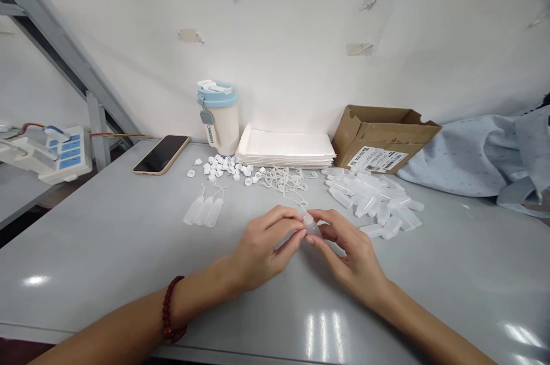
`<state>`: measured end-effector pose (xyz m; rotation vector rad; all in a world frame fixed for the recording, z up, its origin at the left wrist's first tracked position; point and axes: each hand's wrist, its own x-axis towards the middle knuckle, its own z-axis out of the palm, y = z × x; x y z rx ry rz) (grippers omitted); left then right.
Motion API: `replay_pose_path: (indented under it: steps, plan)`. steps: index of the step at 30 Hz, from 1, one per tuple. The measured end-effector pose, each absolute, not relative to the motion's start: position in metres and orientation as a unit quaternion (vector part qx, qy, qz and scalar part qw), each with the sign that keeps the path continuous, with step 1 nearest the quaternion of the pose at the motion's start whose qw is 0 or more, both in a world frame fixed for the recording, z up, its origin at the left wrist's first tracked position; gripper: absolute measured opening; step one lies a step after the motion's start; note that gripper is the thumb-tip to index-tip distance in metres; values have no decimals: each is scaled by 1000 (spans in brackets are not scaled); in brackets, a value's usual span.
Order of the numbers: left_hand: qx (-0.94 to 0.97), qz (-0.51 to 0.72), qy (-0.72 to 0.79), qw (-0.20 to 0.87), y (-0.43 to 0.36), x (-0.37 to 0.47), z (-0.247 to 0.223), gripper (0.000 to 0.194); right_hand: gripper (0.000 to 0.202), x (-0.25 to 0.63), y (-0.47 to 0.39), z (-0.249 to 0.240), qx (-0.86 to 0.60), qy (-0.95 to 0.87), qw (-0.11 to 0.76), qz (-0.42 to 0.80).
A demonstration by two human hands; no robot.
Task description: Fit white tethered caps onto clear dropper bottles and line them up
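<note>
Between my hands is a small translucent plastic bottle (313, 226), neck up and tilted. My right hand (350, 250) grips it from the right, thumb and fingers closed around its body. My left hand (268, 247) is pinched against the bottle's left side near the neck; what lies between those fingertips is hidden. A thin white string (296, 197) runs from the neck area back to a tangled pile of white strings (286, 180). To the right lies a heap of similar bottles (378, 201). Three bottles with strings (204, 210) lie side by side on the left.
White caps (221, 167) are scattered behind the hands. Along the wall stand a phone (161, 154), a blue-lidded cup (223, 124), a stack of white envelopes (286, 147) and an open cardboard box (382, 136). Pale cloth (472, 153) lies at right, a power strip (64, 153) at far left.
</note>
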<state>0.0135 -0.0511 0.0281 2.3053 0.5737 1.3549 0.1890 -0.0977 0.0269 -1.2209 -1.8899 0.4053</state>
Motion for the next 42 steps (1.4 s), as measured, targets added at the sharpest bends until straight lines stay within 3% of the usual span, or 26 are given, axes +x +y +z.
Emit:
replay_pose_path:
  steps: [13,22,28,33,42]
  plan:
    - [835,470,197,207,-51,12,27,22,19,184,-100,31,-496,-713,436,236]
    - [848,442,192,222,-50,10,30,23,26,183,-101,32,-533,-543,436,482]
    - [856,384,219,269,-52,8,33,31,31,182,-99,36,-526,-472,443,551]
    - [899,285,244,224,-53,7,34,54,30,181,-99,32,-546,-490,433,524]
    - [911,289,261,136,-52,13,28,31,23,180,-97,29,-551,-570,392,467]
